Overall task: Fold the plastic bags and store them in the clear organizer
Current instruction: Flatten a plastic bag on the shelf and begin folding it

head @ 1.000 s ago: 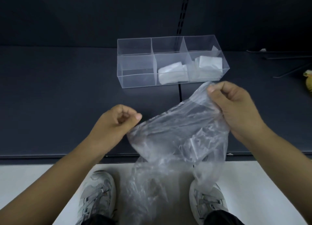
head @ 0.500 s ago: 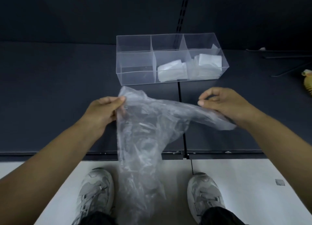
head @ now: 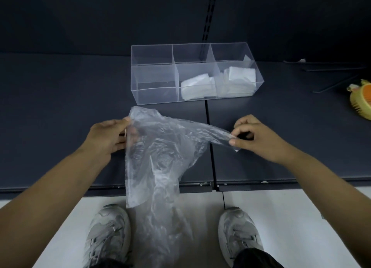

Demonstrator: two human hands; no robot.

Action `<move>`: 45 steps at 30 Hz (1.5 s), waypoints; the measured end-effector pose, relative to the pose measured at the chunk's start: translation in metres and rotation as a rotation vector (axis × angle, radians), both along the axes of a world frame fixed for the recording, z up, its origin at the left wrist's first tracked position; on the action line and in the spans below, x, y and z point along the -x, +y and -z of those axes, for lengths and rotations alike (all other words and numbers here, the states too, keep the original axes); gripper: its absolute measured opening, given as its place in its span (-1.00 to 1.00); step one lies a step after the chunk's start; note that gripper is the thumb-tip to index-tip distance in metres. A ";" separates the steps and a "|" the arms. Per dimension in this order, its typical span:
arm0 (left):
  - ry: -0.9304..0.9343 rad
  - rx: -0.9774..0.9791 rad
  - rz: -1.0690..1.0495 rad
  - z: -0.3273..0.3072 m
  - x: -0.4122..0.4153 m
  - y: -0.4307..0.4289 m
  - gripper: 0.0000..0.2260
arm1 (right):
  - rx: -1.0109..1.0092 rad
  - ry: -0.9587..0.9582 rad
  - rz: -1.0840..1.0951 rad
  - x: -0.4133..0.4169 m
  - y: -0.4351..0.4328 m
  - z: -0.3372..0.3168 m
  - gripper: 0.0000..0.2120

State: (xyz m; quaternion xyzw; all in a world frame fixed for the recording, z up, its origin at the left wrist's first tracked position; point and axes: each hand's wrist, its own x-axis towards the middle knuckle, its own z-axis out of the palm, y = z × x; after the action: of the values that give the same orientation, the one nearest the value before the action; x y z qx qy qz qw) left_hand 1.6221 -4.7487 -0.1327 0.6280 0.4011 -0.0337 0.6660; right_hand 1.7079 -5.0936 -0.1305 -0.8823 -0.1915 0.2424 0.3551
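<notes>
Fingers (head: 246, 125) of the right hand (head: 261, 141), right of centre in the frame, are curled in, and the thumb and forefinger pinch one stretched-out corner of the plastic bag (head: 160, 151). On the left of centre, the left hand (head: 106, 139) grips the bag's opposite upper edge; its fingertips sit behind the thin film, with the thumb on the near side. The bag is clear and crinkled. It is pulled into a taut band between the two hands, while the rest hangs loose from the left hand down toward the bottom of the frame, between two grey shoes (head: 108, 233) on the pale floor (head: 281, 217).

Both hands are held over a dark shelf (head: 60, 107) that fills the middle of the picture. Whether the bag touches the shelf top cannot be told.

Above the hands, in the upper middle of the frame, stands the organizer (head: 154, 95), a see-through box split into six compartments, three across and two deep. A white folded bag (head: 197, 87) lies in the near middle compartment. More folded bags (head: 239, 79) are stacked in the near right compartment. The organizer is apart from the held bag, just beyond its upper edge.

At the right edge of the frame a yellow and orange object (head: 361, 101) lies on the shelf, partly cut off. A slotted strip (head: 206, 16) runs up the dark back wall behind the organizer.
</notes>
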 end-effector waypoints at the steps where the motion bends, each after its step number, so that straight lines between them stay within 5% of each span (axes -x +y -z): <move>1: 0.000 -0.001 0.007 0.001 -0.001 -0.001 -0.86 | 0.006 0.013 -0.010 -0.001 -0.002 0.001 -0.95; 9: -0.001 -0.064 -0.013 0.006 -0.011 -0.001 -0.90 | -0.325 0.249 0.307 -0.024 -0.020 -0.006 -0.83; 18: -0.006 0.033 -0.035 0.005 -0.021 0.005 -0.81 | -0.393 -0.058 0.879 -0.049 -0.017 -0.002 -0.90; 22: 0.045 0.166 0.014 -0.002 0.007 0.010 -0.65 | -0.398 0.034 0.587 0.011 0.011 -0.014 -0.93; 27: 0.100 0.345 0.080 -0.003 0.069 -0.008 -0.50 | -0.364 0.370 0.049 0.109 0.056 -0.019 -0.64; 33: 0.107 0.386 0.069 -0.003 0.089 -0.029 -0.65 | -0.332 0.314 0.048 0.127 0.082 -0.005 -0.84; 39: 0.071 0.249 -0.096 -0.002 0.079 -0.006 -0.89 | -0.273 0.499 -0.025 0.083 0.032 -0.022 -0.68; 42: 0.075 0.179 -0.078 0.000 0.077 0.003 -0.90 | -0.220 0.487 0.148 0.061 -0.002 -0.023 -0.48; 45: 0.098 0.098 -0.009 0.003 0.076 0.001 -0.90 | -0.218 0.461 0.290 0.047 -0.018 -0.018 -0.57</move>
State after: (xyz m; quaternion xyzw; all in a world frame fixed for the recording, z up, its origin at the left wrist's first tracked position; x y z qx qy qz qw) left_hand 1.5458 -4.7479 -0.1356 0.5905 0.4341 -0.0811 0.6755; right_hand 1.6609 -5.1118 -0.1127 -0.7787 -0.0026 0.3612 0.5130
